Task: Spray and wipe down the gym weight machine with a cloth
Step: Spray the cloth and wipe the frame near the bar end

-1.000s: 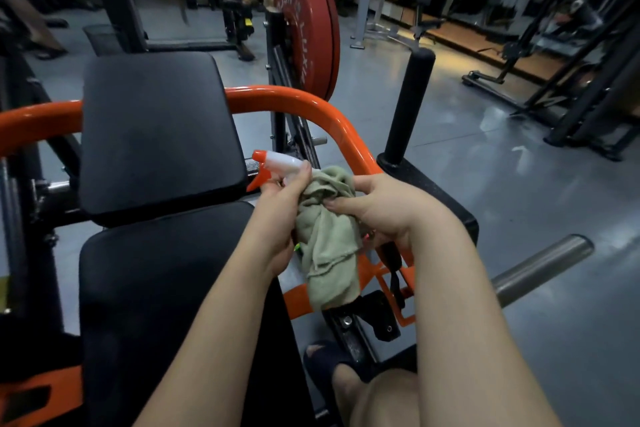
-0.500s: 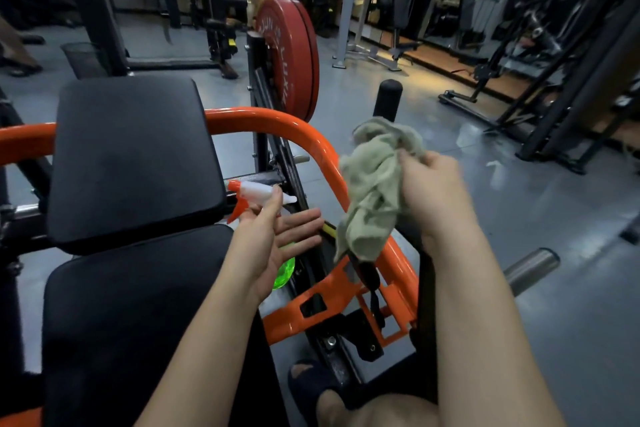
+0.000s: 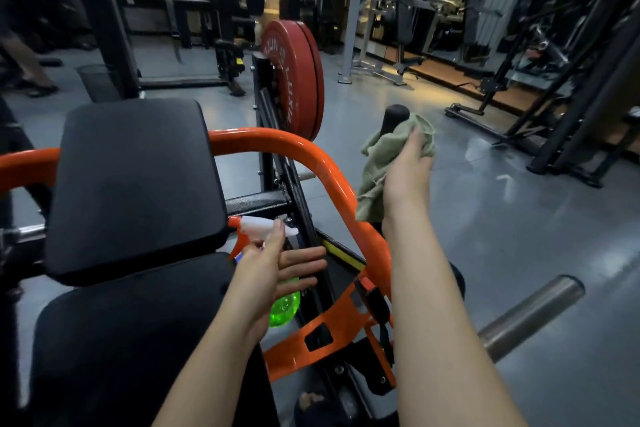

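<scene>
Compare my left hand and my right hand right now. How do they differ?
The left hand is flat with its fingers straight, while the right hand is curled round the cloth. The left hand is low and close in, beside the spray bottle. The right hand is higher and farther out, at the top of the black handle. Both are bare.

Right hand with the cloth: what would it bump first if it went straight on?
Probably the black handle post just beyond the right hand, with the cloth it grips touching first, though depth is unclear from one view.
</scene>
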Available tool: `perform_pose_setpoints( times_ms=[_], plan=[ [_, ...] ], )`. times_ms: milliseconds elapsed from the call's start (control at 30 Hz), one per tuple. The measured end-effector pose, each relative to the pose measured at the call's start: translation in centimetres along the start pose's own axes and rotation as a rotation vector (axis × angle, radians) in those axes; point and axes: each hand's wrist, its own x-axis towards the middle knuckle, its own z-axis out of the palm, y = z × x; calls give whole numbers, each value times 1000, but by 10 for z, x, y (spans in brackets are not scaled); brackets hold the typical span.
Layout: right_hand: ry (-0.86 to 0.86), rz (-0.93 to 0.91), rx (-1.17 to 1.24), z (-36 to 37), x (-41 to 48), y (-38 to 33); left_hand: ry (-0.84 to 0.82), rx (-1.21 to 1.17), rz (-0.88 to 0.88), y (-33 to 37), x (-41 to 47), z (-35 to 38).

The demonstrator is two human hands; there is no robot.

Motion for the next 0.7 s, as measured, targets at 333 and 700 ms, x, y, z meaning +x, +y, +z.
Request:
perform_pose_setpoints(
  times_ms=[333, 700],
  plan=[
    [248, -170, -240, 3, -11, 10, 36, 19, -22, -18, 18, 17],
    [0, -284, -52, -24, -14, -12, 85, 199, 116, 11, -15, -6]
  ],
)
